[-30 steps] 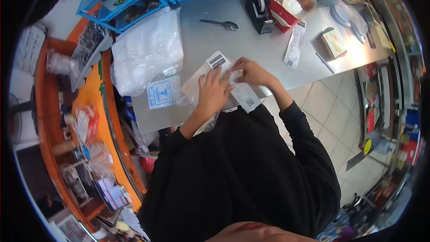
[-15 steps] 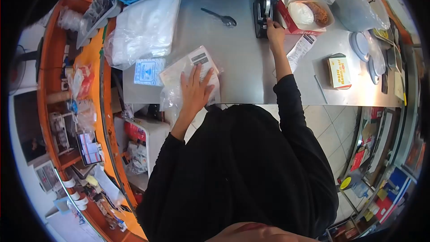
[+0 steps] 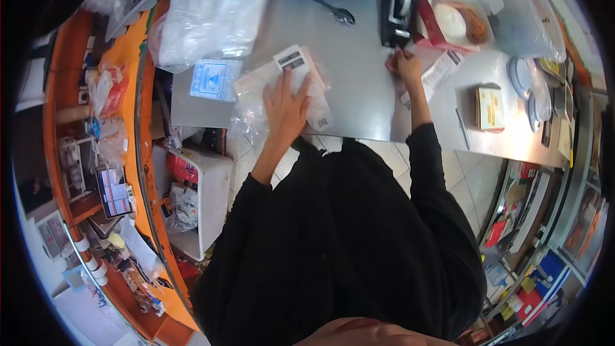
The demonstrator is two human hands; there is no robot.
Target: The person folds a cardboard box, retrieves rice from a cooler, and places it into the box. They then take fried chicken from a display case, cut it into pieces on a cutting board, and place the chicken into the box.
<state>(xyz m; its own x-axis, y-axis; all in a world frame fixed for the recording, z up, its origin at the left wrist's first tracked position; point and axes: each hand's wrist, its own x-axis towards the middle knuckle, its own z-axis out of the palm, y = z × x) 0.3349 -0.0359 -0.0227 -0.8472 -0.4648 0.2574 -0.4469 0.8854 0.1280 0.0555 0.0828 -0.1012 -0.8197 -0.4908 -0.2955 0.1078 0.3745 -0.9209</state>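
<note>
My left hand (image 3: 286,106) lies flat, fingers spread, on a clear plastic bag (image 3: 246,112) holding something pale and flat. A printed receipt (image 3: 291,61) is on top of it, under my fingertips. My right hand (image 3: 408,69) is closed in a pinch just below the front end of a black tape dispenser (image 3: 397,19). Whatever lies between its fingers is too small to make out. A long printed receipt (image 3: 437,72) is beside that hand. An open red and white box (image 3: 434,25) with a white round item and brown food inside stands right of the dispenser.
A black spoon (image 3: 333,9) lies at the back of the metal table (image 3: 359,77). A stack of white plastic bags (image 3: 214,16) and a blue-white packet (image 3: 216,79) are on the left. A small yellow-white box (image 3: 490,107) and a thin stick (image 3: 462,128) sit to the right.
My right hand has come off the tape dispenser's front toward me, and its fingers have curled into a pinch. My left hand stays on the bag. The whole view has shifted and tilted.
</note>
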